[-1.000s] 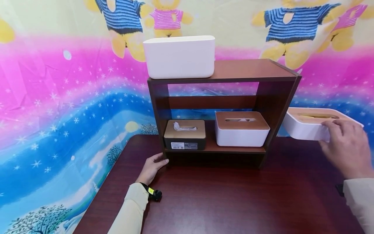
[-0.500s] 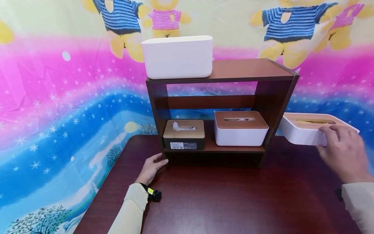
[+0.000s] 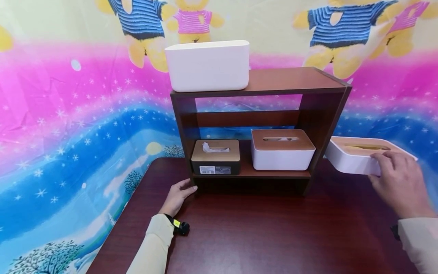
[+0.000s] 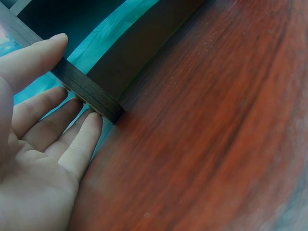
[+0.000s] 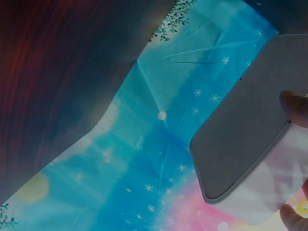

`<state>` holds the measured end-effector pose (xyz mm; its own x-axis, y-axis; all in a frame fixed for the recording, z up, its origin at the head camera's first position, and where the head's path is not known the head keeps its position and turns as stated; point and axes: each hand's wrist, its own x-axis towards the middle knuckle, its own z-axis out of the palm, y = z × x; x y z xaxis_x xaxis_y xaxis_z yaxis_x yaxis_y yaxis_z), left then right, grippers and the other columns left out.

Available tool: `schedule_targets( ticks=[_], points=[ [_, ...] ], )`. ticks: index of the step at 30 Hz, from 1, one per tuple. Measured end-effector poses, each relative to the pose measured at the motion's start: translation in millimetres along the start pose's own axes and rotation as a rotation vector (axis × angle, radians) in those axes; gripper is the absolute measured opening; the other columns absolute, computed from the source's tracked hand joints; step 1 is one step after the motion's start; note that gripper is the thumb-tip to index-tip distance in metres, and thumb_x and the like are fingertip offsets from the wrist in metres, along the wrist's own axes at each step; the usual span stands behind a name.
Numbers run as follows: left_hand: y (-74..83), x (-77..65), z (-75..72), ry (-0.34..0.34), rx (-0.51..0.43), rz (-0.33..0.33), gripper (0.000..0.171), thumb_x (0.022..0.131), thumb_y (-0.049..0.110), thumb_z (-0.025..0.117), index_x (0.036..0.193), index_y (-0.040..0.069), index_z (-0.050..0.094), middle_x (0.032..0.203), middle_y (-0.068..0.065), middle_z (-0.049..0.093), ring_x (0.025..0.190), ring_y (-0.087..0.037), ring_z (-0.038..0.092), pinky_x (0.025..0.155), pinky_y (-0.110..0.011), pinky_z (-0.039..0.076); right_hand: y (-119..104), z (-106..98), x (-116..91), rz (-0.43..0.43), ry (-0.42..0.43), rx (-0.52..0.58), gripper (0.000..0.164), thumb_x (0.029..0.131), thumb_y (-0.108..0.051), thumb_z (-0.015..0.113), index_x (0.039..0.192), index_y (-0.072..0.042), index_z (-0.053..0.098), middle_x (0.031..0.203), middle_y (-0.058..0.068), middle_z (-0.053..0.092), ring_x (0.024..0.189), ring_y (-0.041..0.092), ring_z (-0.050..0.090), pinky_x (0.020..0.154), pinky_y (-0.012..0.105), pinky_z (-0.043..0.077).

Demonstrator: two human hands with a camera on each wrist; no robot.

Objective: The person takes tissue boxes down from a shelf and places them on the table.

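White rectangular tissue box with wooden lid (image 3: 356,156) held in air right of dark brown wooden shelf unit (image 3: 260,114), above dark red table (image 3: 273,232). Right hand (image 3: 398,186) grips its near end, fingers curled over. Left hand (image 3: 178,196) flat, fingers straight against shelf's bottom left corner.

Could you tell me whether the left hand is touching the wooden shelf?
Touching. The left wrist view shows the left hand with its fingertips and thumb against the corner post of the shelf, with no gap visible.

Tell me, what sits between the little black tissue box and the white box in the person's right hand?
In the head view, a white wooden-lidded tissue box and the shelf's right side panel lie between the black tissue box and held box.
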<state>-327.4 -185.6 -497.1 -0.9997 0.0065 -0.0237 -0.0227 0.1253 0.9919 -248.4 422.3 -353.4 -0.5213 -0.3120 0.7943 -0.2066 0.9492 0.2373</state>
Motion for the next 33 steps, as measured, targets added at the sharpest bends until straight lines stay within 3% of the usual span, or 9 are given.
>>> schedule_targets(
  ticks=[7,17,33],
  points=[
    [0.8,-1.2,-0.1,0.011,-0.014,-0.022,0.064,0.067,0.041,0.075,0.122,0.017,0.054,0.115,0.000,0.056,0.108,-0.016,0.050,0.090,-0.039,0.039,-6.3,1.4,-4.7,0.029,-0.065,-0.003,0.079,0.036,-0.004,0.082,0.109,0.006,0.051,0.106,0.030,0.046,0.096,0.048,0.041,0.091,0.059,0.028],
    [1.7,-2.8,0.4,0.025,-0.014,-0.032,0.071,0.064,0.041,0.076,0.124,0.013,0.051,0.119,-0.003,0.053,0.108,-0.018,0.050,0.090,-0.038,0.039,-4.6,7.0,-12.3,0.021,-0.076,-0.003,0.073,0.041,-0.007,0.079,0.108,0.006,0.052,0.104,0.030,0.048,0.096,0.047,0.042,0.090,0.059,0.029],
    [5.2,-5.4,0.6,0.010,-0.027,-0.033,0.064,0.067,0.037,0.075,0.123,0.014,0.053,0.118,-0.003,0.054,0.109,-0.018,0.049,0.090,-0.038,0.039,-3.6,9.2,-19.2,0.032,-0.091,-0.004,0.076,0.037,-0.006,0.081,0.107,0.005,0.053,0.103,0.029,0.048,0.095,0.047,0.043,0.090,0.059,0.028]
  ],
)
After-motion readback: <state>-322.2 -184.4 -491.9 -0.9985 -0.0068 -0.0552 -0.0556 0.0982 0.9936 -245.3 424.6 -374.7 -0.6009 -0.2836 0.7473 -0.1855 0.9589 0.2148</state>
